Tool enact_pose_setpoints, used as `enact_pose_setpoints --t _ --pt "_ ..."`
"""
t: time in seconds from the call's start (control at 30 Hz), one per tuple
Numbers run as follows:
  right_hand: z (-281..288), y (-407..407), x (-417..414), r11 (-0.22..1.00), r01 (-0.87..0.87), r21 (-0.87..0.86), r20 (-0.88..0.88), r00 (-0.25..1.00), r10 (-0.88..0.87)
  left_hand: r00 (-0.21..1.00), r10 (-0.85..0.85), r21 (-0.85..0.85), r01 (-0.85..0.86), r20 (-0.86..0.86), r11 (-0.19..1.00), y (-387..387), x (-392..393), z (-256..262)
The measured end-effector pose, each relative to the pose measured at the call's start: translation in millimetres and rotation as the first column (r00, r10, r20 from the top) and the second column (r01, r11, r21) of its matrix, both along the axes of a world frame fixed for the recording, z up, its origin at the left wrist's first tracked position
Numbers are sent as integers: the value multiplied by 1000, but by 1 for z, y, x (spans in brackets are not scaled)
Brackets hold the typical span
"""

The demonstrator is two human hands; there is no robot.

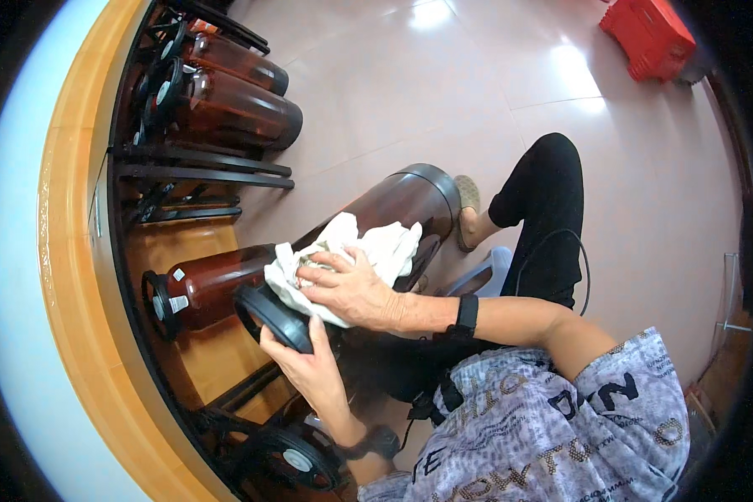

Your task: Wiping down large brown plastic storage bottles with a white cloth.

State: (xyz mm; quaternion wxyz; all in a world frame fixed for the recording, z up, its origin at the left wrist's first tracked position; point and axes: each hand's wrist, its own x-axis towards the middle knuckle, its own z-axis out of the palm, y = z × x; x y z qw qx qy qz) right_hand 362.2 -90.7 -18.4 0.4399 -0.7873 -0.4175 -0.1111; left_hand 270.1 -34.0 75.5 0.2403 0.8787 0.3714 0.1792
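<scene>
A large brown translucent keg (pixel 383 201) with a black base lies tilted before me, its black ring-shaped collar (pixel 280 319) toward the lower left. My left hand (pixel 310 367) grips the rim of this collar, thumb on the near side and fingers partly hidden at the opening. A crumpled white cloth (pixel 386 251) lies over the upper part of the keg. My right hand (pixel 354 292) presses on the cloth with bent, slightly spread fingers, holding it against the keg near the collar. The keg's surface under the cloth is hidden.
Left of me runs a wooden counter edge (pixel 69 251). Beneath and beside it are more brown kegs (pixel 226 106), one lying close by (pixel 213 282), and black stool or table legs (pixel 213 176). A light-blue plastic piece (pixel 492 270) stands near my leg; a red crate (pixel 652 37) is farther off.
</scene>
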Motion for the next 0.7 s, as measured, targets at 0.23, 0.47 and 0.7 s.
enact_pose_setpoints --t 0.23,0.47,0.7 --pt "-21 -3 17 999 -31 -17 -186 982 27 989 143 237 -130 -39 963 17 13 -7" --pt "-115 -31 72 933 194 -304 -514 791 -332 987 160 33 -161 22 986 16 6 -3" --pt "-213 -74 103 782 224 -582 -538 616 -576 994 85 44 -88 70 995 32 -25 -15"
